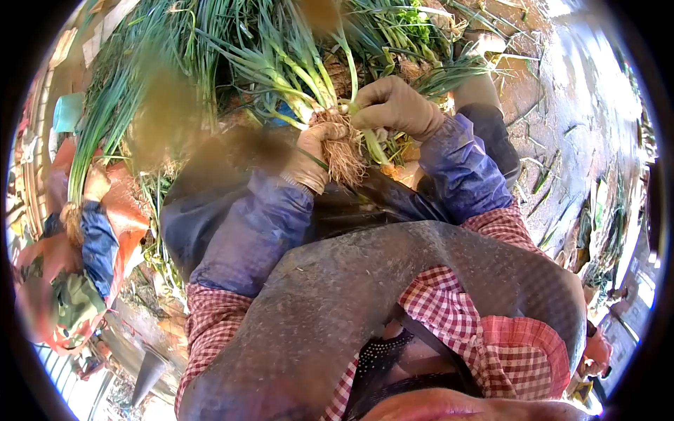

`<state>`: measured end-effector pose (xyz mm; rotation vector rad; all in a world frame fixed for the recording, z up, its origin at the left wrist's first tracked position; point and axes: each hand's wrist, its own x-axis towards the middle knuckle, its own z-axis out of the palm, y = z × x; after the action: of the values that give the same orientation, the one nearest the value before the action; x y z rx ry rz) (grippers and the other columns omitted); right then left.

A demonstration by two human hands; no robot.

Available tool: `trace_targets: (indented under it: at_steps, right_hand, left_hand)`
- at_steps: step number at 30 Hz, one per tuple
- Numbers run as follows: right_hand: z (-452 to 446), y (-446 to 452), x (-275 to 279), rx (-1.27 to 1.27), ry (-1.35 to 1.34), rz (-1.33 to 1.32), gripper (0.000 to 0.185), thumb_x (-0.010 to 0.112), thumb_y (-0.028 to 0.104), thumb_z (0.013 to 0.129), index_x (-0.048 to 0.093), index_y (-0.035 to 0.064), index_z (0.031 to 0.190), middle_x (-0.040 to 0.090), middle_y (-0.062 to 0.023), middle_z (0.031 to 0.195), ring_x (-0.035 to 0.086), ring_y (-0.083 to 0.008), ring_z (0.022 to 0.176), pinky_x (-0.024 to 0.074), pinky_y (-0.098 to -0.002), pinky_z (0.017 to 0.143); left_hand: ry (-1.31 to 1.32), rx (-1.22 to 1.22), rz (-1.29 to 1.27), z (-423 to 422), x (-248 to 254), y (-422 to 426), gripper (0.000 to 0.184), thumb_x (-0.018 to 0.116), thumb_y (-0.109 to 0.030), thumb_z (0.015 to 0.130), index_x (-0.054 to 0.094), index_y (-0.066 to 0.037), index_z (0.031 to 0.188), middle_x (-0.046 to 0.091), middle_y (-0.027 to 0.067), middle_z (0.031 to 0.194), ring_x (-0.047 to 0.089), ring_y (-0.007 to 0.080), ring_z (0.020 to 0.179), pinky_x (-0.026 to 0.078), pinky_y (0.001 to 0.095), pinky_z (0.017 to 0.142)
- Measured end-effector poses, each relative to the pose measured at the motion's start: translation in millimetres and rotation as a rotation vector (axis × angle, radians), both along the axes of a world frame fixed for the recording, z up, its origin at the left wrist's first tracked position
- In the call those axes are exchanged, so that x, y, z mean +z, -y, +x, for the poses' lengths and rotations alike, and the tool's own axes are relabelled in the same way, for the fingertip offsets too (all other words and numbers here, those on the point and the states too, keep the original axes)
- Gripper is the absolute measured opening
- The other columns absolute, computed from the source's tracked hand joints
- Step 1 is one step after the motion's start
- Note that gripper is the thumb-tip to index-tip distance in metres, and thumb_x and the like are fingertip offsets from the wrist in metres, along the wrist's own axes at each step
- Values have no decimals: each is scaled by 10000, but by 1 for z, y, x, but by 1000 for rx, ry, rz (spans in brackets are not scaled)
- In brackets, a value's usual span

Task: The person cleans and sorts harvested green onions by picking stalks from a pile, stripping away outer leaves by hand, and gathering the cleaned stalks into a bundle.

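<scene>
In the head view, my gloved left hand is closed around the root end of a bunch of spring onions. Pale stringy roots hang below its fingers, and the green tops point away from me. My gloved right hand pinches a spring onion leaf at the right side of the bunch, close to the white bases. Its fingertips are partly hidden against the stalks. Beyond both hands lies a large heap of spring onions.
To the left, another person's arm in a blue sleeve holds spring onions by the roots. A teal cup-like thing stands at the far left. Loose leaves litter the wet ground on the right. Brown smears blur parts of the view.
</scene>
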<state>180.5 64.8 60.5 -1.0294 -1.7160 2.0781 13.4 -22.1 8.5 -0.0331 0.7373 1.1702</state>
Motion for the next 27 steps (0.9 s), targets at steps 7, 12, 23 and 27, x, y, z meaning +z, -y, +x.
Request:
trace_targets:
  at_steps: [7,12,23,27]
  right_hand:
    - [6,-20,-35,-199,45,160,232,618,219,837,631,8,933,617,-33,711,579,-47,605,446,-149,451]
    - [-16,3,-46,-120,106,188,341,583,302,872,599,23,1067,627,-3,865,568,-91,755,483,-237,689]
    - [28,37,-211,599,969,384,431,525,286,869,474,56,1230,554,-169,1109,531,-267,1026,393,-372,912]
    - [14,48,-167,718,850,323,383,514,274,869,485,61,1185,569,-148,1016,551,-246,929,432,-350,819]
  left_hand:
    - [-75,-113,17,-7,5,-3,396,514,67,709,516,43,1105,617,142,974,622,235,837,546,339,739]
    - [-1,-71,-26,-8,-20,2,392,526,44,711,508,32,1102,606,160,947,617,261,799,546,365,740]
    - [180,95,326,-16,57,-6,556,579,-26,689,420,9,1221,562,106,973,588,237,861,527,382,776]
    - [267,-68,310,-15,33,-7,602,587,-28,706,399,-26,1278,555,96,983,575,232,883,511,387,799]
